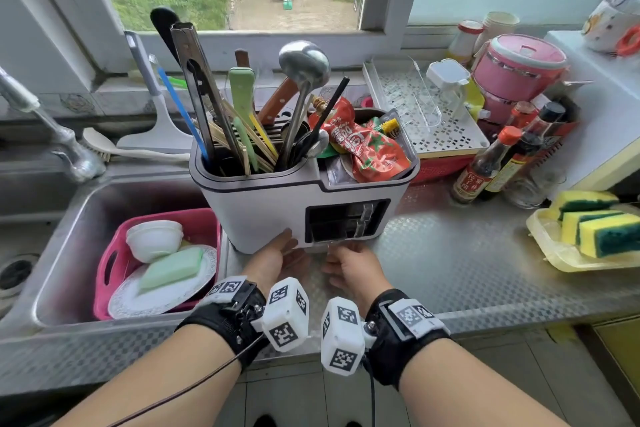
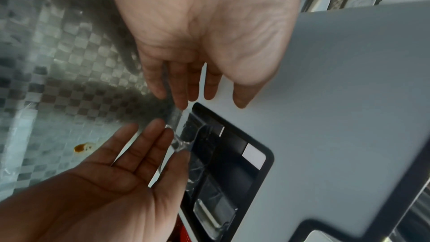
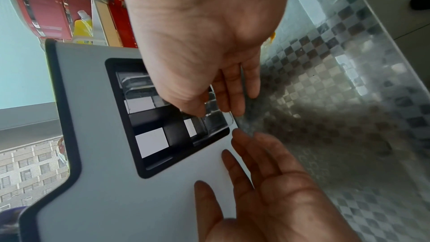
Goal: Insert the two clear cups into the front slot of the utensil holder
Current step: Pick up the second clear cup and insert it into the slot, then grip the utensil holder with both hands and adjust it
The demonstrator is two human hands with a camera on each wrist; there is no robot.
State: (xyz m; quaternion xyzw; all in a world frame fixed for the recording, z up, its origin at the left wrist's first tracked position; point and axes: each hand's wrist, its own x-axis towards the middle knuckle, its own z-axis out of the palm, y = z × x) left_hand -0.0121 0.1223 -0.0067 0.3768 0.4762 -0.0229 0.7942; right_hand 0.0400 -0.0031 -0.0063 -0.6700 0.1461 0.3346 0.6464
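Note:
The white utensil holder [image 1: 263, 211] stands on the steel counter, with its black-framed front slot [image 1: 346, 222] facing me. One clear cup [image 3: 217, 119] lies in the slot's lower corner, its rim sticking out a little. My right hand [image 3: 216, 109] pinches that rim between thumb and fingers. A second clear cup [image 2: 214, 213] sits deeper at the slot's other end. My left hand [image 1: 287, 246] is open, its straight fingers [image 2: 181, 98] touching the holder's front beside the slot's corner.
Utensils and red sauce packets fill the holder's top. A sink with a pink basket [image 1: 110, 253] of dishes lies to the left. Sauce bottles [image 1: 485, 163], a white rack [image 1: 433, 128] and a tray of sponges [image 1: 554, 253] crowd the right.

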